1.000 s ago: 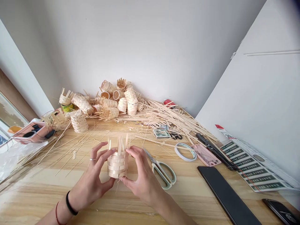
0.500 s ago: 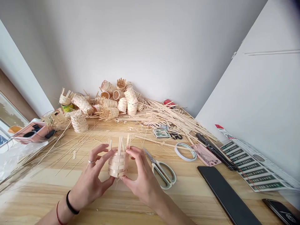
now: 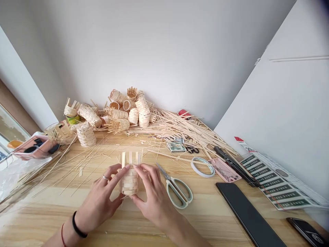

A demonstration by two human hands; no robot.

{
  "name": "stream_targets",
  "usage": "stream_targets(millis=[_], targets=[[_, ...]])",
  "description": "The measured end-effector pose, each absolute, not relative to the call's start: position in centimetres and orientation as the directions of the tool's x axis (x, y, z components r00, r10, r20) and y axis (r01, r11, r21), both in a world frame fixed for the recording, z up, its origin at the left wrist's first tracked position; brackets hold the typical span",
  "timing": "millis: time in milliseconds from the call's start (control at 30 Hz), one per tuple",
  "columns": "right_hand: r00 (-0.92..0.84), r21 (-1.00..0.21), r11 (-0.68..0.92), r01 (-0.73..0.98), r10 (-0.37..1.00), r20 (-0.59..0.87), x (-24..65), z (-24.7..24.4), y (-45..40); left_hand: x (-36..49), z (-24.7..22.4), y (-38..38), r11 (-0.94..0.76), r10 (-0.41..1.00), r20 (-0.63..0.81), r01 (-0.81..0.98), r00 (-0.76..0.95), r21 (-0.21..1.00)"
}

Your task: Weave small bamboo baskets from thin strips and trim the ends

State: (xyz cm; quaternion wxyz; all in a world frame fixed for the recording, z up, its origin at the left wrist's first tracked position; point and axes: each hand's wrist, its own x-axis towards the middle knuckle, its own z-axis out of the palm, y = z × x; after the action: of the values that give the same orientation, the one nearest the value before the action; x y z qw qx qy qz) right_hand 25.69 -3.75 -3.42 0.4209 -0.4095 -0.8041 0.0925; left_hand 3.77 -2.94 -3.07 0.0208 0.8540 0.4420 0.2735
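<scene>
A small woven basket (image 3: 129, 181) of pale flat strips stands upright near the front of the table, its loose strip ends poking up above the weave. My left hand (image 3: 104, 192) grips it from the left, index fingertip at the upper edge and thumb low down. From the right, my right hand (image 3: 151, 192) holds it the same way, fingertips at the top and thumb at the base. The two index fingertips lie close together on the upper rows. Scissors (image 3: 177, 188) with pale handles lie just right of my right hand.
Woven baskets (image 3: 120, 113) are heaped against the wall, beside a pile of loose strips (image 3: 185, 127). To the right lie a tape roll (image 3: 202, 167), a pink tray (image 3: 226, 171), a black phone (image 3: 246, 212) and a knife-like black tool (image 3: 236, 166). A pink container (image 3: 38, 145) stands left.
Both index fingers have moved inward along the basket's upper edge, closer together. The basket looks turned a little, with its upright strips in different positions.
</scene>
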Motion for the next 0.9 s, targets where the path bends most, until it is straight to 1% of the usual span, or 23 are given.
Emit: stream_targets(millis=[133,300,633,900], targets=[[-0.334,-0.465,0.647,0.604,0.735,0.59,25.67,-3.52,-3.73,3.81,-3.0,-2.88,-0.605,0.757,0.464,0.763,0.46,0.23],[-0.361,-0.464,0.629,0.624,0.759,0.542,25.76,-3.58,-3.65,4.15,-2.69,-3.02,-0.602,0.739,0.489,0.78,0.464,0.169],[-0.33,-0.441,0.652,0.617,0.723,0.607,25.81,-3.29,-3.5,4.24,-2.47,-3.05,-0.612,0.725,0.517,0.77,0.455,0.18],[-0.308,-0.448,0.654,0.61,0.716,0.626,25.79,-3.28,-3.49,4.03,-2.35,-2.84,-0.635,0.717,0.518,0.744,0.467,0.208]])
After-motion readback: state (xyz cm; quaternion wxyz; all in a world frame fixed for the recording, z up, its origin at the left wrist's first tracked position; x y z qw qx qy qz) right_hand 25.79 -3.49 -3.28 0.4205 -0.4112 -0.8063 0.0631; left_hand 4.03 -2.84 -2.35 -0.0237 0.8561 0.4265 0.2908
